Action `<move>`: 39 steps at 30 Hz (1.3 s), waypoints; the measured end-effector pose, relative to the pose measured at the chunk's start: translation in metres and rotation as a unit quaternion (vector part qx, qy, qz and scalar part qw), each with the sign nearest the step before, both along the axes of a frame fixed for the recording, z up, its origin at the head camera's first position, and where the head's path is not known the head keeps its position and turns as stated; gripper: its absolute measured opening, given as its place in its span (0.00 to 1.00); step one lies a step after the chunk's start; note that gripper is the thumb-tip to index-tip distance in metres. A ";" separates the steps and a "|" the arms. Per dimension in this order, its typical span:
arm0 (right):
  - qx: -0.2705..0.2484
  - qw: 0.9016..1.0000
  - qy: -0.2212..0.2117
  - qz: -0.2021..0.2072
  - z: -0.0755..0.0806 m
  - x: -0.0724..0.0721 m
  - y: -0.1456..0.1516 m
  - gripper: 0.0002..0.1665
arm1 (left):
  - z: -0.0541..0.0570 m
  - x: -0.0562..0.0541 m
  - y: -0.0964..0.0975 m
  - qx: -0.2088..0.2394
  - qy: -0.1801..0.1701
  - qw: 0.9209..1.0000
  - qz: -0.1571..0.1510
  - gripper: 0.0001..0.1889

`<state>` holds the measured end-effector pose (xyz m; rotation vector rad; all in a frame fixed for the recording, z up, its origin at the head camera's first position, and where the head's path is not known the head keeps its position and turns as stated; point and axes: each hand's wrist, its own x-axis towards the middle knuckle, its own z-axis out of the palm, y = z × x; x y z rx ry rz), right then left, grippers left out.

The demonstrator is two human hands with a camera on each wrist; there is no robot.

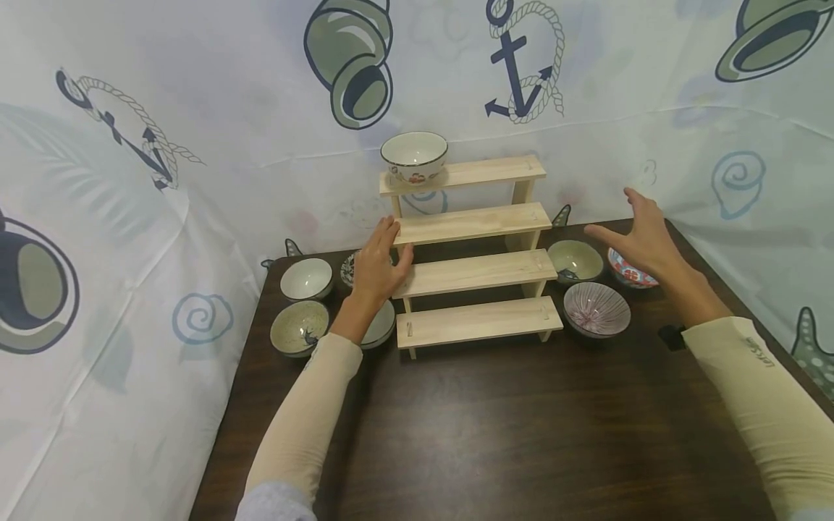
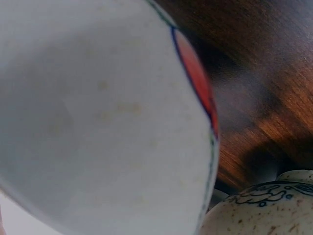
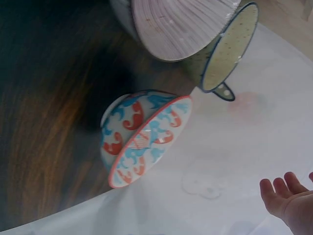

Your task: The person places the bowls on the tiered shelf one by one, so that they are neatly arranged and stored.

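My left hand reaches over the left bowls, its extended fingers at the left ends of the middle boards of a stepped wooden stand. Held in the air at the right, my right hand has its fingers spread and nothing in them. Below it lies a red and blue patterned bowl, also seen in the right wrist view. A white bowl with red flowers sits at the left of the top board. Close up in the left wrist view is a pale bowl interior.
Left of the stand are a white bowl, a speckled bowl, a dark-patterned bowl and a pale bowl. To its right are a green bowl and a purple striped bowl. A printed cloth hangs behind the dark table.
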<state>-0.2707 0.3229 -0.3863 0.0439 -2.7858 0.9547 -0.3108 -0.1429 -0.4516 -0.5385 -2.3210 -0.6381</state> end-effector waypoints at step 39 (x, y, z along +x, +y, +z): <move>0.059 0.996 -0.057 -0.033 -0.061 0.000 0.058 0.64 | 0.001 -0.001 0.002 0.012 0.017 1.000 -0.013 0.28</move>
